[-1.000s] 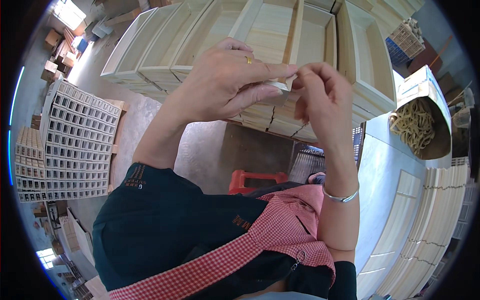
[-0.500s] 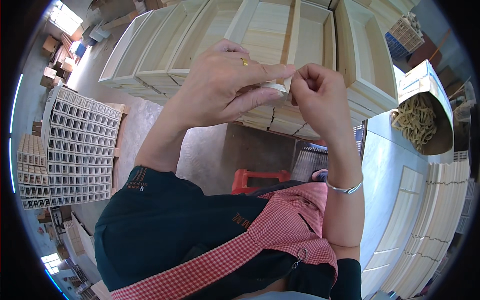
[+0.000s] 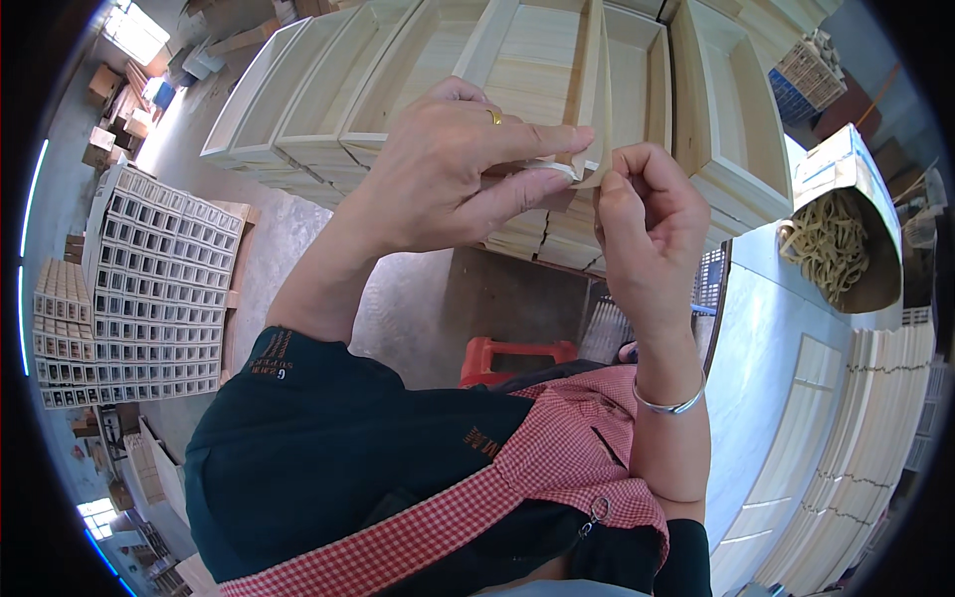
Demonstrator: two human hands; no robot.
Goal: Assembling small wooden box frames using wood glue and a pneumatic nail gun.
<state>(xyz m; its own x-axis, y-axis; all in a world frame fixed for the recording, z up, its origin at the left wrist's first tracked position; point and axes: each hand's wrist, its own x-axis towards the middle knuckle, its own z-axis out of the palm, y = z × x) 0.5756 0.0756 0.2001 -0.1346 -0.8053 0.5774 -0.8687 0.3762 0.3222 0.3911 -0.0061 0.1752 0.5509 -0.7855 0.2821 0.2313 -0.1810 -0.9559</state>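
At one o'clock from the view's centre, a small, thin, cream-coloured strip (image 3: 590, 181) is pinched between the thumb and fingers of the left hand (image 3: 438, 169), its other end gripped by the right hand's (image 3: 654, 219) closed fingertips. Pale rectangular wooden trays (image 3: 532, 85) are ranged beyond at twelve o'clock.

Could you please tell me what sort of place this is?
Probably a woodworking workshop: there are wooden boxes set side by side, stacked boards at the right and the person's checked apron.
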